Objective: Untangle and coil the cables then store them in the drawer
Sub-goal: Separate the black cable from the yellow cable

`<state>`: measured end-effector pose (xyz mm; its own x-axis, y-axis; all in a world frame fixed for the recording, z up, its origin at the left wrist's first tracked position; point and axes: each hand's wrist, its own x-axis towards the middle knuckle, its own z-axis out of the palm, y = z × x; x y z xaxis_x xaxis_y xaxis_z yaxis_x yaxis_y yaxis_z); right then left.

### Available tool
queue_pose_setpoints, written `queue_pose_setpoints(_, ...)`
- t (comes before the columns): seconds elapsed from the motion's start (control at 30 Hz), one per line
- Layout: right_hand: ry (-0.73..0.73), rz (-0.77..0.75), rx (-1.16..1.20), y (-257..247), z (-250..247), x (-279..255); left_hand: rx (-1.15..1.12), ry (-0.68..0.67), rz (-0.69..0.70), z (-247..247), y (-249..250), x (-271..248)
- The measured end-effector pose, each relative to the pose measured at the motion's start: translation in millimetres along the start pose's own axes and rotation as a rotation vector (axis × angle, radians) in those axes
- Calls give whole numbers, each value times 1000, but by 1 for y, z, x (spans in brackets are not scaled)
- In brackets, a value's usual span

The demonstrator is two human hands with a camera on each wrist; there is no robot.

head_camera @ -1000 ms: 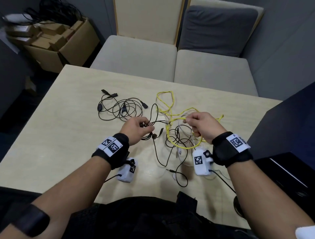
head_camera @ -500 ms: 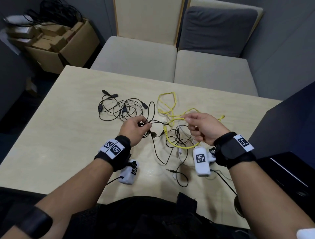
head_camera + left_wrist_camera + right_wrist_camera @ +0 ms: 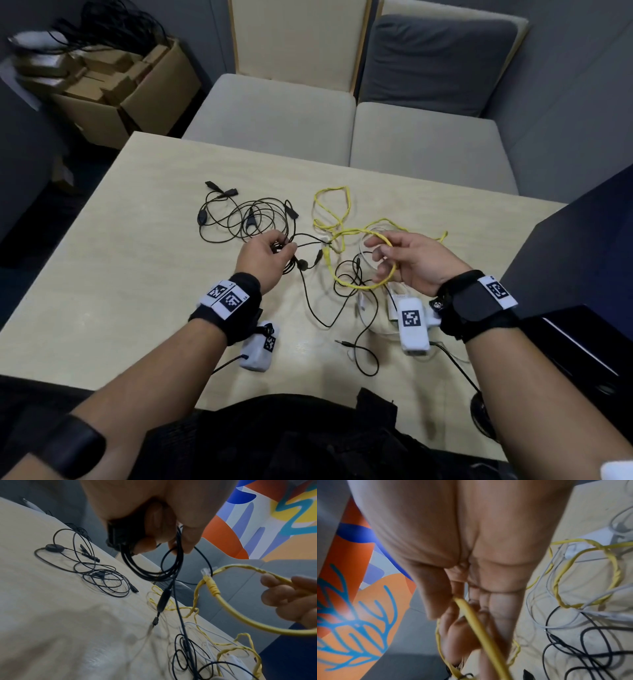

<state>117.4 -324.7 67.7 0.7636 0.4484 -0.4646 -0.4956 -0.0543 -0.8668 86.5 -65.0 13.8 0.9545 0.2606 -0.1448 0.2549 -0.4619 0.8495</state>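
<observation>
A tangle of cables lies mid-table. My left hand (image 3: 282, 247) grips several loops of a thin black cable (image 3: 152, 573), fingers curled round them (image 3: 154, 540); its tail hangs down into the tangle (image 3: 346, 274). My right hand (image 3: 383, 255) holds a loop of the yellow cable (image 3: 346, 233) above the table, pinched between thumb and fingers (image 3: 467, 609). The yellow plug (image 3: 211, 584) hangs between the hands. More yellow cable (image 3: 330, 205) trails behind. A white cable (image 3: 364, 308) lies under the right hand.
A separate black cable (image 3: 246, 222) lies loosely coiled on the table (image 3: 120, 274) beyond my left hand. A dark cabinet (image 3: 582, 257) stands at the table's right edge. Grey seats (image 3: 274, 113) stand behind the table, a cardboard box (image 3: 113, 89) at far left.
My right hand has spread its fingers and raised a wider loop of yellow cable. The left hand has stayed almost in place, still holding the black loops.
</observation>
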Motion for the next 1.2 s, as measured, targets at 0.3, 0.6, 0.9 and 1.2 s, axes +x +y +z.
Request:
queue_pose_setpoints(0.3,94,-12,-560,6,14,4,-13,-80,-13,6,4,-2)
queue_pose_setpoints(0.6,328,-55,-903,7,31,16,-34,-253,70,10,14,-14)
queue_pose_setpoints(0.9,402,-112,-695,-11,26,8,374,-325,99,3,6,-11)
queue_pose_setpoints(1.2,308,-164,-806,-35,10,-7,353,-494,-94,0,-2,-9)
